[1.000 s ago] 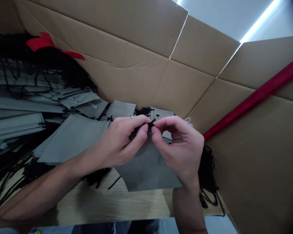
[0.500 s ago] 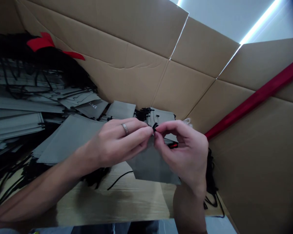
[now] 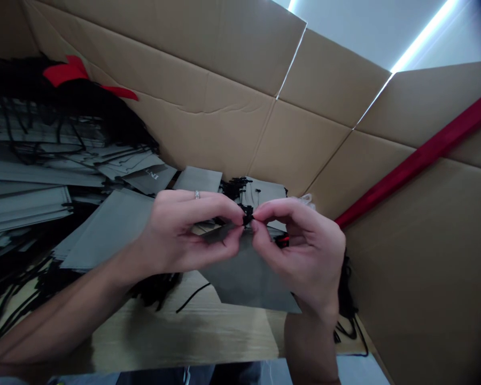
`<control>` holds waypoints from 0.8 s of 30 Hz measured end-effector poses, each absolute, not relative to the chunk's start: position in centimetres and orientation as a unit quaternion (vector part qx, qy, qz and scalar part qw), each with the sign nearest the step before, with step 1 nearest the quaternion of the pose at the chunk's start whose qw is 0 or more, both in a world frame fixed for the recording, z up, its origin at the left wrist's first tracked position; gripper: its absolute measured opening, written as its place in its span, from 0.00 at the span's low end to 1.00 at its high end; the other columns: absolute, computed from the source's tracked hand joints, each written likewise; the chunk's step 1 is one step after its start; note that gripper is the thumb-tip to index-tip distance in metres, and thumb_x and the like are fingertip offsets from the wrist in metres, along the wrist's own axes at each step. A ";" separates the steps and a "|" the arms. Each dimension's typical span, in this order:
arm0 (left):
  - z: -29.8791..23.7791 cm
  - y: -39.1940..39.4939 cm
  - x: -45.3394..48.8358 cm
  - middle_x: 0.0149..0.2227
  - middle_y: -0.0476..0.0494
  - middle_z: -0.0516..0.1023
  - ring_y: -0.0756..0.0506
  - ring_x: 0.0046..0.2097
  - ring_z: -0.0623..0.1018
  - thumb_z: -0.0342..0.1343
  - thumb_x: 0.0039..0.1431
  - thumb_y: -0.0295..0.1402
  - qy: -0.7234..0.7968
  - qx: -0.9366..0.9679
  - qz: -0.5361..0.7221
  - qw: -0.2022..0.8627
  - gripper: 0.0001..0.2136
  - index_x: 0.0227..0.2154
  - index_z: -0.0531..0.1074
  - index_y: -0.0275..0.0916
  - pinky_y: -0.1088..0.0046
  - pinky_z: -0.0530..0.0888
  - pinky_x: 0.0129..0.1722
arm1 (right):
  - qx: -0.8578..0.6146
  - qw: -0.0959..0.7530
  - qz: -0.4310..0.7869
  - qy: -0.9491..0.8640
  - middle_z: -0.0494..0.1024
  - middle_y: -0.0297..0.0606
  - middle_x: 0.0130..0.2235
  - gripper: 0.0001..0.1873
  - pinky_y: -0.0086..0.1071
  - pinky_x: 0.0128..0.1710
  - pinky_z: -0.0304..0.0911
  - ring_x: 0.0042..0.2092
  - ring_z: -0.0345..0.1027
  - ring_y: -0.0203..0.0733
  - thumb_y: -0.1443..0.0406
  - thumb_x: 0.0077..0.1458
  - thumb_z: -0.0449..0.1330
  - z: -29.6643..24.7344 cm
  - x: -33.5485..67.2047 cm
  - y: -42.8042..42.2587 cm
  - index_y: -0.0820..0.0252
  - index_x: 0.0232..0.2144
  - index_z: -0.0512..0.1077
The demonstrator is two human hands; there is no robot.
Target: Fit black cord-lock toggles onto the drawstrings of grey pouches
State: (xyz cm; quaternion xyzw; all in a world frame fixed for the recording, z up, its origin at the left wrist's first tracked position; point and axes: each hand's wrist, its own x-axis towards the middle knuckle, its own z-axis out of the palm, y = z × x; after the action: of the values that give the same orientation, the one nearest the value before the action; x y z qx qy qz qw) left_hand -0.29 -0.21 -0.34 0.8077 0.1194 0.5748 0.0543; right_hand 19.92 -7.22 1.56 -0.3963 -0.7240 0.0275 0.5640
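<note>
A flat grey paper bag (image 3: 248,278) is held up over the wooden table (image 3: 192,331) at the middle of the view. My left hand (image 3: 184,235), with a ring on one finger, pinches the bag's top edge. My right hand (image 3: 304,251) pinches a black cord (image 3: 247,216) at that same edge, fingertips almost touching the left ones. Both hands are closed in a pinch. A loose end of the black cord (image 3: 192,297) trails down onto the table below the bag.
Several flat grey bags (image 3: 112,230) lie in piles to the left, with a tangle of black cords (image 3: 28,278). More bags with cords (image 3: 260,192) lie behind my hands. Cardboard walls (image 3: 224,107) enclose the table. A red strip (image 3: 417,155) crosses the right wall.
The bag has tilted and shifted slightly in my hands. My left fingers have curled more tightly, and both hands' fingertips have kept working the cord at the top edge.
</note>
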 end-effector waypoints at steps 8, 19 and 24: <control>-0.4 0.4 0.0 0.36 0.51 0.88 0.50 0.36 0.86 0.71 0.61 0.25 0.065 0.777 0.601 0.175 0.08 0.39 0.81 0.44 0.75 0.82 0.36 | -0.393 0.587 0.072 -0.704 0.85 0.33 0.38 0.09 0.34 0.38 0.79 0.40 0.82 0.42 0.73 0.59 0.69 1.8 19.8 -7.1 0.54 0.38 0.82; 0.7 1.2 -0.6 0.23 0.56 0.62 0.53 0.25 0.61 0.54 0.78 0.38 0.148 0.880 0.322 0.315 0.18 0.28 0.69 0.39 0.75 0.58 0.24 | -0.351 0.522 0.074 -0.774 0.84 0.39 0.51 0.19 0.40 0.46 0.81 0.48 0.80 0.45 0.70 0.63 0.72 1.8 21.8 -6.2 0.52 0.54 0.80; 1.0 0.8 -0.8 0.23 0.55 0.68 0.52 0.24 0.67 0.51 0.78 0.34 0.114 0.903 0.315 0.268 0.17 0.29 0.71 0.40 0.75 0.63 0.26 | -0.335 0.468 0.081 -0.814 0.88 0.34 0.41 0.06 0.33 0.39 0.77 0.40 0.82 0.40 0.66 0.67 0.74 2.1 22.6 -6.0 0.54 0.45 0.83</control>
State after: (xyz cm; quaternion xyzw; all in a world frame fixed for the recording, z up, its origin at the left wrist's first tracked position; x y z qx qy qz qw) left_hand -0.83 0.80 0.99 0.9034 0.1143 0.3149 0.2677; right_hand 22.56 -6.01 2.10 -0.3352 -0.8139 0.0811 0.4675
